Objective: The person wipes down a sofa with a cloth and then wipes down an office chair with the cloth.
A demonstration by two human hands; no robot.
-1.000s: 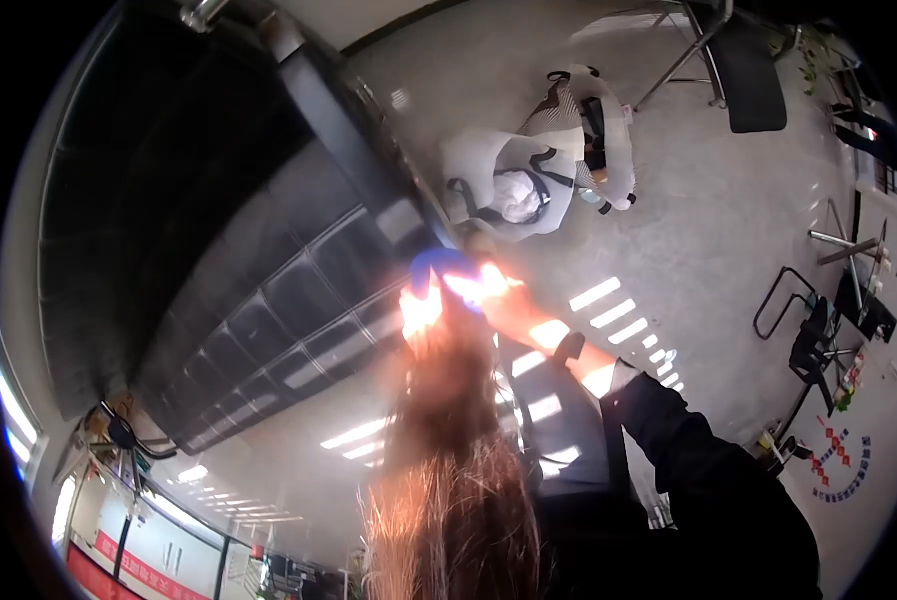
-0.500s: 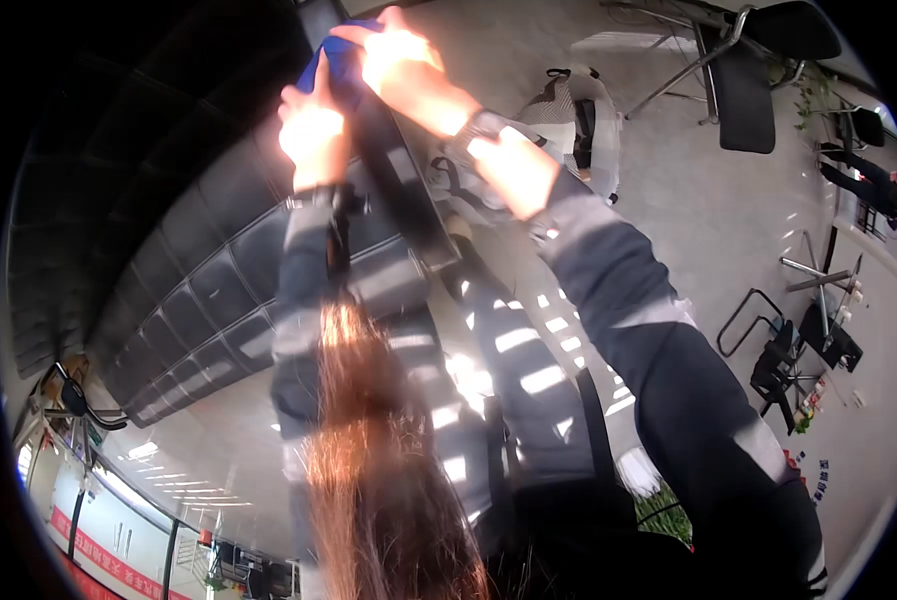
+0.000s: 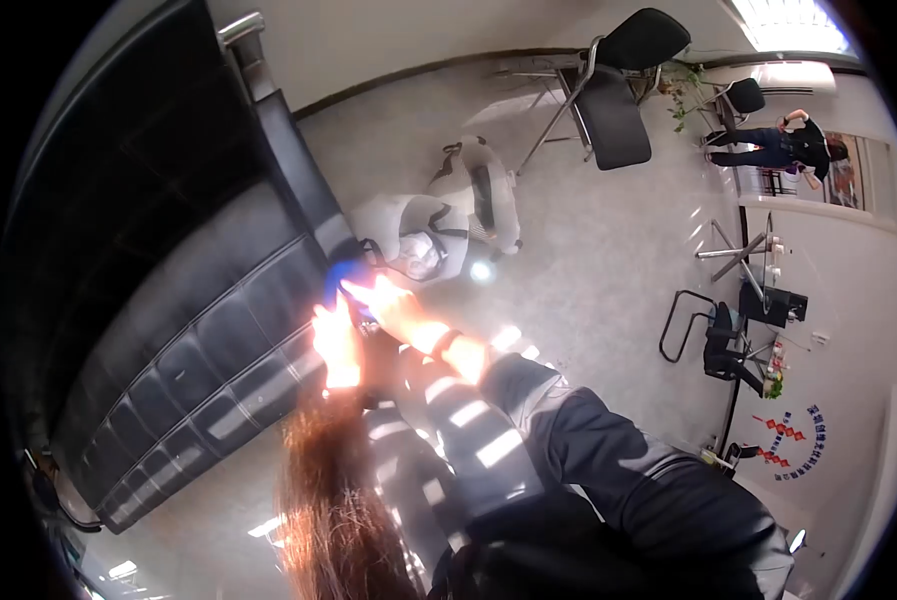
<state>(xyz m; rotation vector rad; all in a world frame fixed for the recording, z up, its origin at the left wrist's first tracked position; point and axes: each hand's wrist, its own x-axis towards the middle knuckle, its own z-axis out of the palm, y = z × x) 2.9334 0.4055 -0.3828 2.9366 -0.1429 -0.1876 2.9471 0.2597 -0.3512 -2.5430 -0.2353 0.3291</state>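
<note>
A blue object (image 3: 346, 280), blurred and partly covered by fingers, is between my two hands, close to the armrest of the black sofa (image 3: 203, 300). My left hand (image 3: 338, 345) holds it from below, washed out by bright sunlight. On its right side my right hand (image 3: 393, 305) grips it too, with a dark band on the wrist. Just beyond my hands, a white bag (image 3: 418, 250) with dark handles lies on the grey floor.
A black folding chair (image 3: 613, 115) stands on the far floor. Another person (image 3: 783, 148) is at the upper right. At the right are a metal-legged stand (image 3: 738, 255) and a black chair (image 3: 723, 345). Long hair hangs in the lower view.
Since half a second ago, my hands and the blue object have come down from the top of the view, nearer to my body. The view has turned, bringing the other person further into sight.
</note>
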